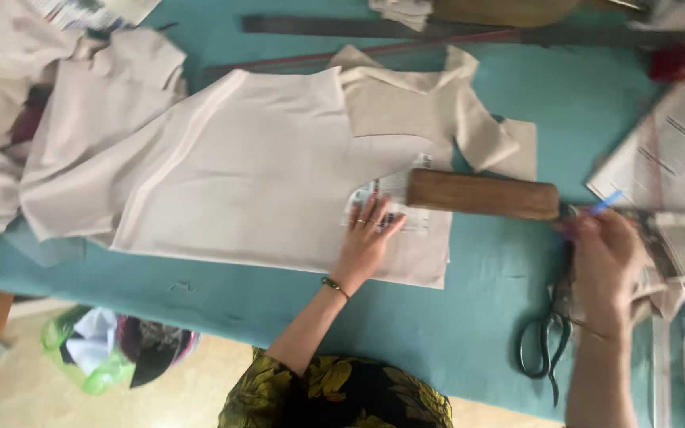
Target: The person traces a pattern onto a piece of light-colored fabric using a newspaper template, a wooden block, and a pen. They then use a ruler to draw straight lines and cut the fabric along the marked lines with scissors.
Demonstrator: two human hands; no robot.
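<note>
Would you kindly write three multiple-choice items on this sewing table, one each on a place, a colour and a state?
1. Where do the scissors lie?
A. On the beige fabric
B. On the table cover beside the right hand
C. On the floor

2. What colour is the table cover?
A. Teal
B. Red
C. White

3. What is the left hand doing?
A. Gripping the scissors
B. Hanging off the table
C. Lying flat on a paper piece

Answers:
1 B, they sit on the cover by the right hand.
2 A, bare cover shows teal.
3 C, fingers spread on the paper piece atop the beige fabric.
</note>
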